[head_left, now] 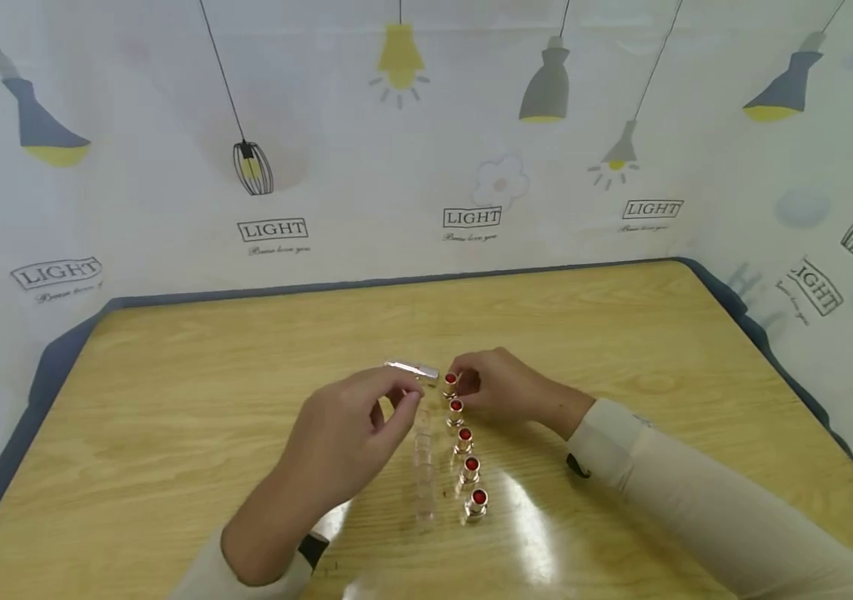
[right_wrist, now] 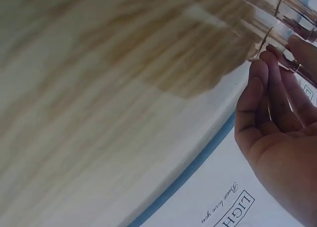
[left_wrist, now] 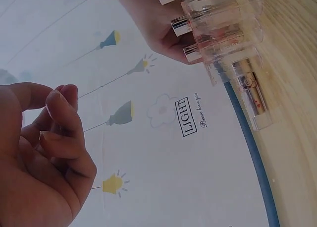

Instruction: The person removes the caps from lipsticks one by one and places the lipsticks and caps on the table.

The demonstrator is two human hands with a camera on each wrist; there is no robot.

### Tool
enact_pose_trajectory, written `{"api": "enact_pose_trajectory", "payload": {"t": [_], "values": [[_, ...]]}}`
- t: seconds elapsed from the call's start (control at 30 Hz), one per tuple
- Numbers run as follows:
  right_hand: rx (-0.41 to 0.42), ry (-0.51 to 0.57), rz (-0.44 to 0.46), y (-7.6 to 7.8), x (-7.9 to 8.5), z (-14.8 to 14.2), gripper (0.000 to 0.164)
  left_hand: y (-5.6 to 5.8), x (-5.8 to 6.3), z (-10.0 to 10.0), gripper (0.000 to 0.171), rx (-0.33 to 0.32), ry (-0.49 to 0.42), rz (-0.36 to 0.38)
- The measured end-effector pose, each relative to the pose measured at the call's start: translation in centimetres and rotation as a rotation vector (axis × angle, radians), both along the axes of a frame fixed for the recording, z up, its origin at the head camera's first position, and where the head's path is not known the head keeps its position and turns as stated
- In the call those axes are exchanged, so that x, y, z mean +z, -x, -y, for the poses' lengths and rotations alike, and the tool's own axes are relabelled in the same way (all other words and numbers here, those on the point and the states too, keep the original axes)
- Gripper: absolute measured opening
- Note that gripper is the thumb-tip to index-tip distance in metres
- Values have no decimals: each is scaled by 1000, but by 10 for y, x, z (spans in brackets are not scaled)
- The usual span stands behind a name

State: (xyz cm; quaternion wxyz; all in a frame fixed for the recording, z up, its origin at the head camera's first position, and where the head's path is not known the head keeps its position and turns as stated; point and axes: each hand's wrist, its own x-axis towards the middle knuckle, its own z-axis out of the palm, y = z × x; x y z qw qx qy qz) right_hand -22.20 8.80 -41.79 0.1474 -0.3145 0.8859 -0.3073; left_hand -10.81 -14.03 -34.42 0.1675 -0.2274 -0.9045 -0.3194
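Five-odd lipsticks without caps, in gold-coloured tubes with red tips, stand in a row; the nearest lipstick is toward the front. At the far end my right hand pinches the farthest lipstick low on its tube. Left of the row runs a line of clear caps. My left hand hovers beside the far end of the caps, fingers loosely bent, thumb near the index finger, with nothing visible between them. Behind it a lipstick in a clear cap lies on its side.
The wooden table has a dark blue edge along the back. A white cloth printed with lamps hangs behind it. Light glares on the tabletop near the front.
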Motion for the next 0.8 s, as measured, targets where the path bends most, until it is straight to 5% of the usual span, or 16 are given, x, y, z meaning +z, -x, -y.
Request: {"api": "enact_pose_trajectory", "payload": {"t": [0.5, 0.8], "values": [[46, -114, 60, 10, 12, -1, 17, 1, 12, 9, 9, 51, 8, -25], [-4, -134, -16, 29, 20, 8, 9, -2, 12, 11, 9, 55, 8, -34]]}}
